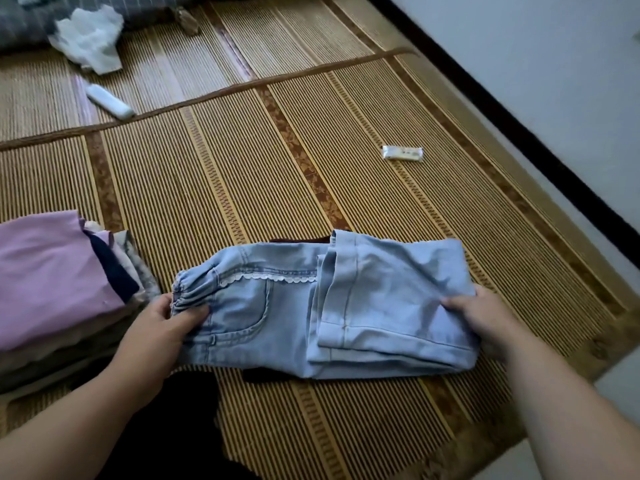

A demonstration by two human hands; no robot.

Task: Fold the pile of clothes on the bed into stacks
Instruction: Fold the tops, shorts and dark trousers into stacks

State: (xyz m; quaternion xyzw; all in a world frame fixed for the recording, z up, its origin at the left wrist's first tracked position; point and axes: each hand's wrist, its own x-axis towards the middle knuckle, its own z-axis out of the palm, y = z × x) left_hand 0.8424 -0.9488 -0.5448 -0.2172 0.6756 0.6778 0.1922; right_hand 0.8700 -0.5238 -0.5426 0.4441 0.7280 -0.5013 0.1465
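Left hand (166, 327) pinches the gathered waistband of the light-blue jeans (277, 313), thumb on top. Right hand (485, 320) grips the folded leg end, thumb over the cloth, fingers tucked beneath. The jeans lie folded across the woven mat (242, 168), over a dark garment (263, 374), just beside the pink-topped stack of folded clothes (52, 278).

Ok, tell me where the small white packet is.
In the head view the small white packet lies on the bamboo mat, right of centre, beyond the jeans.

Dim, flat, bluish indoor light; soft focus, wide-angle bending at edges.
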